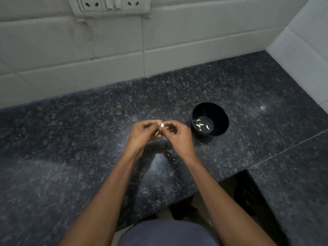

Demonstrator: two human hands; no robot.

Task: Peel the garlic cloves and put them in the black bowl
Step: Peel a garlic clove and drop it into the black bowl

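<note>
1. Head view, hands: My left hand [144, 129] and my right hand [177, 133] meet above the dark granite countertop [71, 139], fingers curled inward on both.
2. Head view, work piece: Both hands pinch one garlic clove [161, 124] between the fingertips. Pale papery skin shows at the top of the clove. A light sliver hangs below it against my left palm; I cannot tell whether it is skin or clove.
3. Head view, container: The black bowl [220, 112] stands upright on the countertop, just to the right of my right hand and apart from it. Several peeled cloves [201, 124] lie on its bottom.
4. Head view, debris: Small skin scraps [170, 156] lie on the countertop between my forearms.
5. Head view, surroundings: A white tiled wall [106, 50] rises behind the countertop, with a socket panel [110, 4] at its top edge.
</note>
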